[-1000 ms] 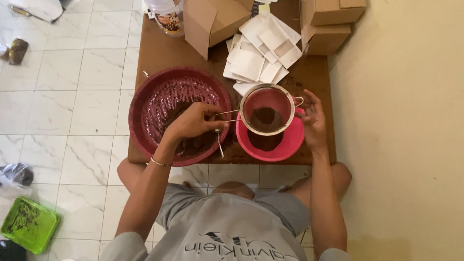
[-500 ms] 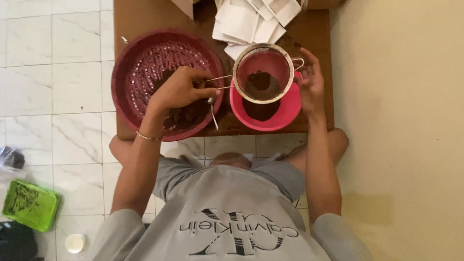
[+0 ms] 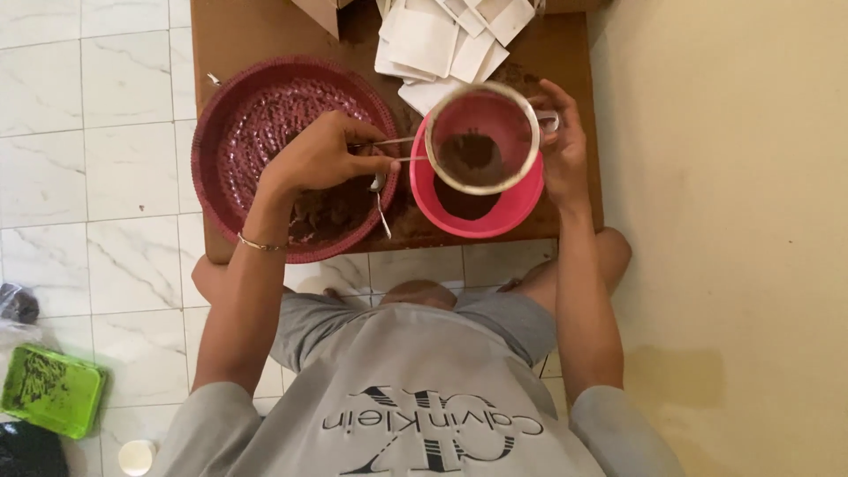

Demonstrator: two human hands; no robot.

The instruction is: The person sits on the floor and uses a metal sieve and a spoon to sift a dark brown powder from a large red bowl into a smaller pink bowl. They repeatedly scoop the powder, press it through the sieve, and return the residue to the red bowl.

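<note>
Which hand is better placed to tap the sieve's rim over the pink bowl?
Right, probably. The right hand touches the sieve at its far rim, while the left hand grips its wire handle, holding it above the pink bowl.

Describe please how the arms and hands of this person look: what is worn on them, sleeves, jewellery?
Both arms are bare from the short grey sleeves of a T-shirt down to the fingers. The left hand has a thin gold-coloured bracelet at its wrist. The right hand shows no bracelet or watch. No gloves; any rings are too small to tell.
</note>
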